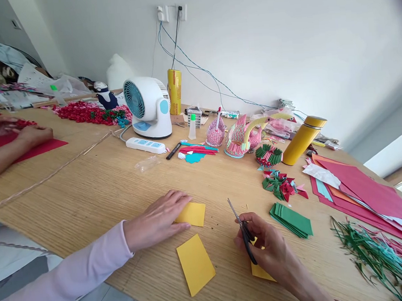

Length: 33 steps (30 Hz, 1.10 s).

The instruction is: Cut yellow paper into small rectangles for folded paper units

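Note:
My left hand (pixel 159 220) lies flat on a small yellow paper rectangle (pixel 196 214), its fingers stretched out and covering the left part. Just below on the table is a second yellow paper (pixel 196 266), touched by neither hand. Black-handled scissors (pixel 244 232) are gripped in my right hand (pixel 269 242), blades pointing up and to the left, off any paper. Partly hidden beneath that hand is another yellow paper (pixel 262 273). To its right sits a fanned stack of green paper rectangles (pixel 291 220).
Beyond stand folded-paper swans (pixel 239 138), a yellow bottle (pixel 303 139), a white fan (pixel 149 106) and a power strip (pixel 145 145). Folded pieces (pixel 282 185), red sheets (pixel 372 189) and paper strips (pixel 373 253) lie right. At left, another person's hands (pixel 31 135) hold something red.

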Each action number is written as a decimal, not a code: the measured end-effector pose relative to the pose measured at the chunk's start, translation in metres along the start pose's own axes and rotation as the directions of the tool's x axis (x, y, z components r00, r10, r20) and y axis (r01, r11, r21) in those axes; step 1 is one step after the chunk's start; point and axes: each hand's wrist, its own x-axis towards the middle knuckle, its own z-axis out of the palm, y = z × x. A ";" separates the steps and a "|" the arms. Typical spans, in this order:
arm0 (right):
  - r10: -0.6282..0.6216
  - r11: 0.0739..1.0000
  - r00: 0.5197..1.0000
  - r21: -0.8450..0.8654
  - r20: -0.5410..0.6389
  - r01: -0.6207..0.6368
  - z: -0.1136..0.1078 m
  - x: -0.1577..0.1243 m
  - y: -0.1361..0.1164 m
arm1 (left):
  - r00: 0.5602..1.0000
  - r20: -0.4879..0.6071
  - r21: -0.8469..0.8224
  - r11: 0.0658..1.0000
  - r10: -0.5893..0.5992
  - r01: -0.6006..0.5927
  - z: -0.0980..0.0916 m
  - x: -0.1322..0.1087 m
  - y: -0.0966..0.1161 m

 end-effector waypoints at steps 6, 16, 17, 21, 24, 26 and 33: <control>-0.012 1.000 1.000 -0.005 0.007 0.012 -0.001 0.000 0.003 | 0.994 0.079 -0.159 0.983 -0.076 0.088 0.004 0.009 -0.012; -0.023 1.000 1.000 0.010 -0.008 0.023 0.001 0.001 0.008 | 0.996 -0.083 -0.166 0.985 0.032 -0.046 0.010 0.003 0.004; -0.020 1.000 1.000 0.024 -0.012 0.021 0.001 0.001 0.008 | 0.993 -0.107 -0.170 0.984 0.041 -0.059 0.009 0.002 0.005; -0.015 0.983 0.999 0.184 -0.045 0.023 0.002 0.004 -0.001 | 0.977 -0.203 -0.221 0.969 0.068 -0.113 0.007 0.004 0.013; -0.012 0.944 0.996 0.328 -0.087 0.040 0.003 0.006 -0.015 | 0.962 -0.232 -0.223 0.954 0.147 -0.200 0.007 0.011 0.024; -0.020 0.931 0.993 0.361 -0.115 0.061 0.003 0.006 -0.025 | 0.945 -0.239 -0.206 0.939 0.224 -0.275 0.007 0.016 0.033; 0.089 0.737 0.968 0.670 -0.237 0.096 -0.004 0.004 -0.046 | 0.862 -0.360 -0.041 0.916 0.358 -0.398 0.013 0.025 0.054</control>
